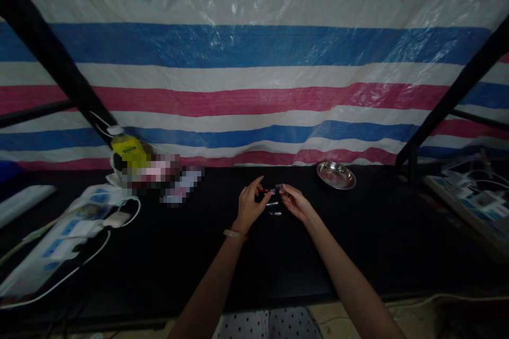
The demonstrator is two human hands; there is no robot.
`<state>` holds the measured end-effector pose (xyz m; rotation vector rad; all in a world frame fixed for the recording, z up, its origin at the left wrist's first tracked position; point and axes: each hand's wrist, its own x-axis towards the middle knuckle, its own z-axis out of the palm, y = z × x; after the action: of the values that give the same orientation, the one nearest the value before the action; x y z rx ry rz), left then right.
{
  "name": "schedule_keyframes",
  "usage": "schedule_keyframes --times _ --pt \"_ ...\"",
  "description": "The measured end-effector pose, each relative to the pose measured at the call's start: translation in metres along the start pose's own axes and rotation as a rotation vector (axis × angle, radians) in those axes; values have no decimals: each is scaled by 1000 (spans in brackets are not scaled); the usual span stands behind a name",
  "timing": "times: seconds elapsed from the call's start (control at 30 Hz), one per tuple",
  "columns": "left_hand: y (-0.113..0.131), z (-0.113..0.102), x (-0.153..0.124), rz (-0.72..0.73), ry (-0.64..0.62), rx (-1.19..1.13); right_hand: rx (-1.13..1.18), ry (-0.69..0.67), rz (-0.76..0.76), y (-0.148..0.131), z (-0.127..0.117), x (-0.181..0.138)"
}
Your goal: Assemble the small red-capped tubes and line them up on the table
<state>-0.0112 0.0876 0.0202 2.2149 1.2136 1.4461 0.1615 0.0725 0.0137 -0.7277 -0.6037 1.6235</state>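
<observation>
My left hand [250,202] has its thumb and fingers closed round a small, slim object with a red part [261,189]; its kind is too small and dark to make out. Close by on the right, the fingertips of my right hand [296,203] pinch a small dark, shiny piece [279,189] at the other end of it. I cannot tell whether these two parts are joined. Just below, between the hands, a short silvery piece [272,204] and a similar silvery piece [275,213] lie on the black table [278,259].
A round metal dish [336,175] stands at the back right. Power strips with plugs and cables [59,243] lie on the left, near a yellow bottle [129,149] and blurred packets [183,185]. More chargers [483,198] sit far right. Striped sheeting [254,100] hangs behind.
</observation>
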Motion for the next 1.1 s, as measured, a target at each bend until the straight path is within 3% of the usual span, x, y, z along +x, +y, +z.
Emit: schedule_keyframes --times 0.2,0.37,0.63,0.73,0.83,0.97,1.1 --pt "1 -4 -2 100 -13 93 -132 -27 -17 2 1 1" --pt "-2 -7 -6 78 15 88 -168 -116 23 -2 3 -2" --pt "-24 -8 3 -237 -2 -157 -262 -202 105 -18 -9 -10" --pt "-34 -8 6 -272 -39 -175 -237 -107 -33 -22 -16 -7" --pt "-37 -7 6 -224 -156 -111 -254 53 -187 -22 -23 1" --pt "-33 -5 5 -219 -254 -5 -393 266 -309 -19 -30 9" --pt "-29 -6 3 -197 -295 58 -576 347 -441 -12 -33 11"
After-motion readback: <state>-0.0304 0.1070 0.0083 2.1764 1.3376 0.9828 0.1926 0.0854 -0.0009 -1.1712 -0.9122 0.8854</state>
